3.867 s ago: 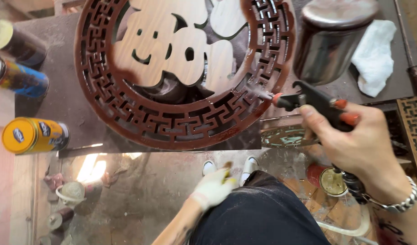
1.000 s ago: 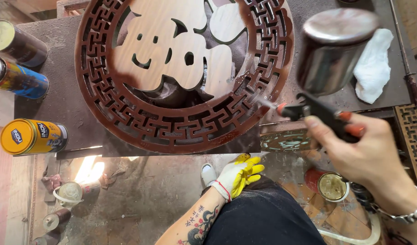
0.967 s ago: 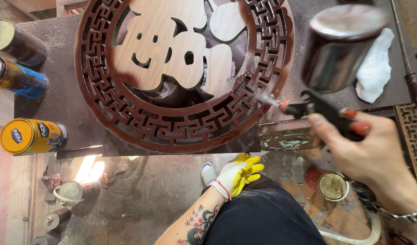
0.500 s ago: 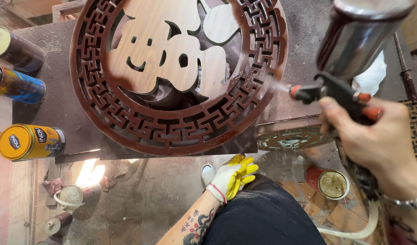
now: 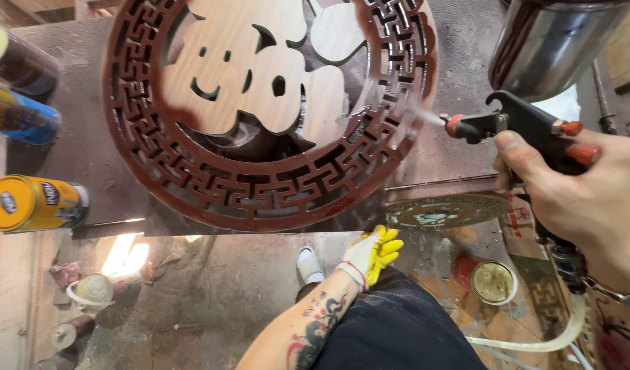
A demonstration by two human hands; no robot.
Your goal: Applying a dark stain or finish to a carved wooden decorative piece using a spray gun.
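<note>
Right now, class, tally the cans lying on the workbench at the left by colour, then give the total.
Yellow cans: 1
Blue cans: 1
Dark cans: 1
Total: 3

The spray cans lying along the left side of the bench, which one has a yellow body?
The nearest can, the yellow spray can; the blue can and dark can lie beyond.

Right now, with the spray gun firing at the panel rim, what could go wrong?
1. The spray gun in the right hand aims across the carved round panel; mist may drift onto the pale unpainted centre.
2. Cans lie on their sides beside the panel and could catch overspray.
3. The hose trails past the leg and could snag. The gloved left hand rests clear.
</note>
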